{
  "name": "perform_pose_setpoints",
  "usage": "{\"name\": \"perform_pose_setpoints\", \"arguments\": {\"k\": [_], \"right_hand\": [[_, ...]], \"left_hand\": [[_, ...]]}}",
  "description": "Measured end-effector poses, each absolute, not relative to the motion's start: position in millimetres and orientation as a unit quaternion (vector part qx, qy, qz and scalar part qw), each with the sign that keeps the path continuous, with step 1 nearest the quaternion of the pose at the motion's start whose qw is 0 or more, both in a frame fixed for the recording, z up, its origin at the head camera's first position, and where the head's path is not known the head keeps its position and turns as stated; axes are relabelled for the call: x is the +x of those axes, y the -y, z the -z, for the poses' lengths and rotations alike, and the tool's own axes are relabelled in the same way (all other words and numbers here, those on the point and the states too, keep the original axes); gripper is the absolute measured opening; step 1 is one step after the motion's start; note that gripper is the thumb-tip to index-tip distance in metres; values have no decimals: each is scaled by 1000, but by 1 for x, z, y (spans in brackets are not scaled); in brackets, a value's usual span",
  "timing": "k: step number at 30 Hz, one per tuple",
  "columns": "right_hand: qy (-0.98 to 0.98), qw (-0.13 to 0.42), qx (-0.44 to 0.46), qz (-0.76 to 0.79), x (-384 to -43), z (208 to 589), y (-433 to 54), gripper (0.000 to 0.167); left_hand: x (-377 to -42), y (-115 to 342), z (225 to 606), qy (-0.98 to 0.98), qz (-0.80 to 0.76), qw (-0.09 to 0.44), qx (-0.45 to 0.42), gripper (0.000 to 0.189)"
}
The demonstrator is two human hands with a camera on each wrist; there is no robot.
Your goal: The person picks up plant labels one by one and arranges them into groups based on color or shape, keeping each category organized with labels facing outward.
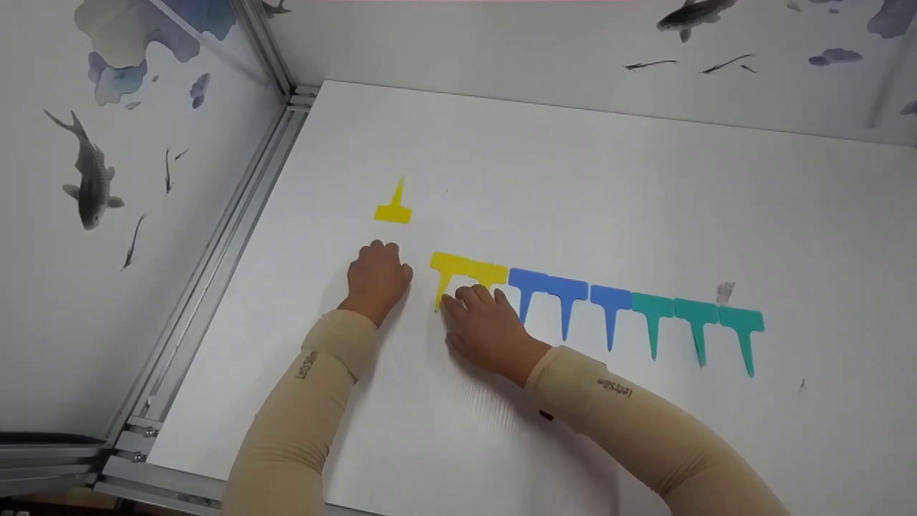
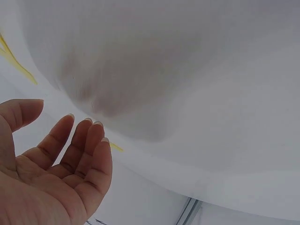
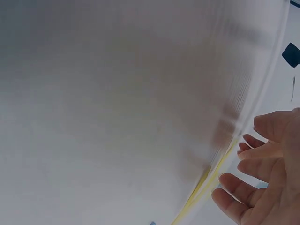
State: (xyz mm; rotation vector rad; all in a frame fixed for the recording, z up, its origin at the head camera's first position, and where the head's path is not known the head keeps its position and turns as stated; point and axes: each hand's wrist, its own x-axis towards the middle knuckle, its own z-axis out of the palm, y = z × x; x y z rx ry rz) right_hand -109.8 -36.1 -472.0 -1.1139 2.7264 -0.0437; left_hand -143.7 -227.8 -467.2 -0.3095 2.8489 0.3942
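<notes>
T-shaped plastic plant labels lie in a slanting row on the white table: two yellow labels [image 1: 450,263], three blue labels [image 1: 566,287] and three green labels [image 1: 696,311]. Another yellow label [image 1: 393,213] lies apart at the upper left, stem pointing away. Just below it is my left hand [image 1: 378,279], fingers loosely bent, holding nothing in the left wrist view. My right hand [image 1: 487,326] hovers or rests by the yellow pair and hides part of the stems; I cannot tell whether it touches them. Nothing shows between its relaxed fingers in the right wrist view.
The white table [image 1: 573,179] is bounded by a metal frame rail [image 1: 215,272] on the left. White panels with printed fish [image 1: 93,183] rise at the left and back. A small grey mark [image 1: 725,292] sits above the green labels.
</notes>
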Motion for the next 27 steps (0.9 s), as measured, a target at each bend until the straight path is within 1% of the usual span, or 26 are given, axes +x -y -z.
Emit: {"name": "perform_pose_setpoints", "arguments": {"k": [4,9,15,27], "right_hand": [[-918,90,-387,9,-112,475,39,53],[-917,83,-390,8,-112,477,42,49],[-919,84,-385,9,-113,479,43,48],[-918,93,-384,-21,-112,479,47,49]], "left_hand": [[-150,230,464,-977,-134,122,-110,41],[-159,232,464,-978,-144,105,-111,43],[-175,232,470,-980,-145,93,-104,47],[-199,245,478,-981,-160,68,-82,45]]}}
